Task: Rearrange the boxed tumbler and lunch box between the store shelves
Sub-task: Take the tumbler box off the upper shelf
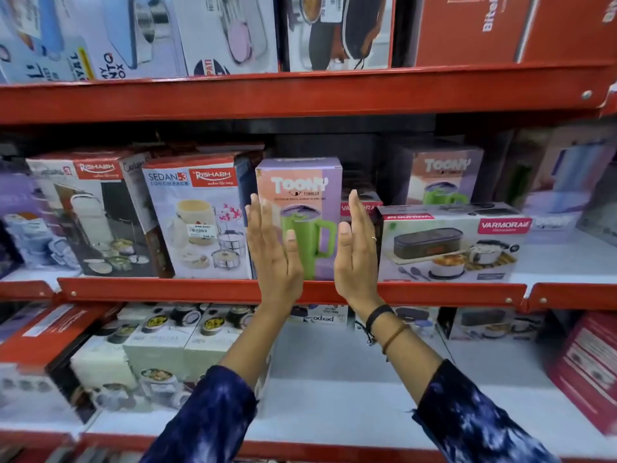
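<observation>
The Toony tumbler box (298, 208) stands upright on the middle shelf (434, 290). Both hands are raised flat before it, left hand (273, 248) at nine o'clock, right hand (355, 248) at three, fingers straight and together, gripping nothing, seemingly framing its sides. The Varmora lunch box (450, 242) lies beside it at three o'clock.

Two Toony tumbler boxes (298, 208) (445, 177), two hands (272, 248) (357, 248).

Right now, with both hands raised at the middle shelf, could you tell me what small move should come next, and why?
Probably close both open hands onto the upright purple-and-pink Toony tumbler box: the left hand and right hand flank its sides with palms facing inward, holding nothing.
</observation>
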A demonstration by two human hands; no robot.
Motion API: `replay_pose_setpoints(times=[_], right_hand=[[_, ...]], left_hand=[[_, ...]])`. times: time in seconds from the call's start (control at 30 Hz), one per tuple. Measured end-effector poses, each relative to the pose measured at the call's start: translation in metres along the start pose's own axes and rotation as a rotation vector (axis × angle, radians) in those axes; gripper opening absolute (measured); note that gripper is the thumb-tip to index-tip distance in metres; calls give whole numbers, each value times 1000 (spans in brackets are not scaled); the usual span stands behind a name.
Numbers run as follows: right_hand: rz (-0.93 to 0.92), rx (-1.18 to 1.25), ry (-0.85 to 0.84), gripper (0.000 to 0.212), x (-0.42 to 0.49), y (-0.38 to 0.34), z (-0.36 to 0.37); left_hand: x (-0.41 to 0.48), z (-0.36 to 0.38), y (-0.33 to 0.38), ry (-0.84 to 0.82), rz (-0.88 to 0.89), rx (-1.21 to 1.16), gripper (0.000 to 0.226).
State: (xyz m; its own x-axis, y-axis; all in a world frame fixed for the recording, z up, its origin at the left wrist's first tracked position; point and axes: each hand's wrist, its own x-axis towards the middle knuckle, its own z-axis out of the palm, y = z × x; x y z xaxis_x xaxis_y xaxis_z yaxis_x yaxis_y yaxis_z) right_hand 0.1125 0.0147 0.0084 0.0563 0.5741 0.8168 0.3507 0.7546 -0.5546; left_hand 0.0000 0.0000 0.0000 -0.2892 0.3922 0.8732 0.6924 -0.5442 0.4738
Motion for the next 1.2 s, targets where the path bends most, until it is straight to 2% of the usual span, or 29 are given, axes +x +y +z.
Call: replay_pose_setpoints(times=[0.07, 0.17, 0.3, 0.6, 0.77, 0.9, 1.2], right_hand=[[90, 50, 9, 52, 1, 1, 5], [236, 164, -54, 53, 5, 3, 11], [290, 250, -66, 50, 15, 6, 7], [304, 386, 10, 39, 12, -3, -24], [177, 421, 84, 20, 18, -24, -53], [103, 381, 116, 19, 19, -41, -85], [166, 320, 1, 20, -26, -25, -145]], left_hand=[[1, -4, -6, 11, -110, -76, 55], [2, -8, -16, -60, -224, -138, 54], [19, -14, -24, -111, -316, -75, 52], [25, -33, 0, -135, -318, -221, 39], [19, -44, 36, -83, -263, -312, 39], [14, -56, 67, -58, -208, -215, 42], [-52, -68, 93, -119, -262, -163, 30]])
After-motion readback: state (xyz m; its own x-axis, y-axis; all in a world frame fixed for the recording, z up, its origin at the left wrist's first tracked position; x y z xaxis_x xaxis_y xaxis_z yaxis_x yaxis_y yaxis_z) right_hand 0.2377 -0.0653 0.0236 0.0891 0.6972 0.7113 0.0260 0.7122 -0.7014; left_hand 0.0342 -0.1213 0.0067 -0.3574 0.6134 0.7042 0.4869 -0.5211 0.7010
